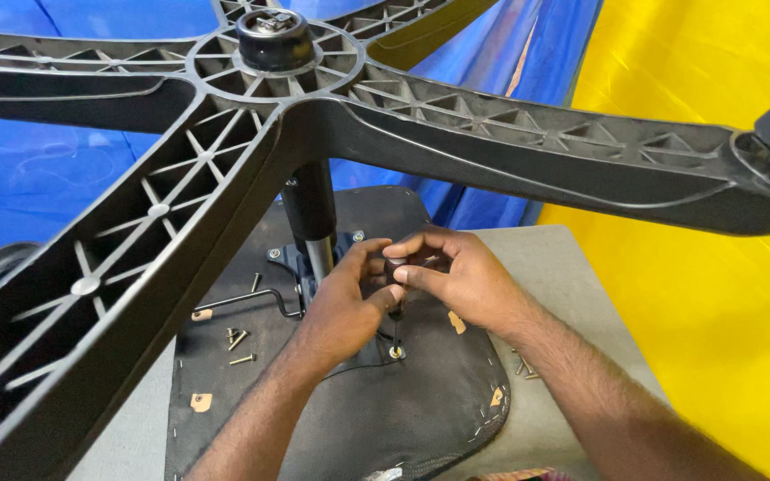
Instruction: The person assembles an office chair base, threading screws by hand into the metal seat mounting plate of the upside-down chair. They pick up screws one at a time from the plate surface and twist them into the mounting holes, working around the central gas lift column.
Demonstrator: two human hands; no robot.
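Two hands: left hand (342, 298) and right hand (456, 276), both pinched shut around small dark round knob (393, 267)
Knob place: 6 o'clock of grey metal gas-lift column (312, 218), over upturned black fabric seat underside (421, 401)
Step, judged: turning knob on mechanism
Next need: steady twisting grip
Loose brass screws (239, 343): 9 o'clock of left hand

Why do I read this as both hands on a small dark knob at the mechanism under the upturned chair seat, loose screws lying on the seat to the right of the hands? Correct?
Nearly. In the head view both hands, left hand and right hand, do meet on the small dark knob at the mechanism of the upturned chair seat. But the loose screws on the seat lie to the left of the hands, not the right.
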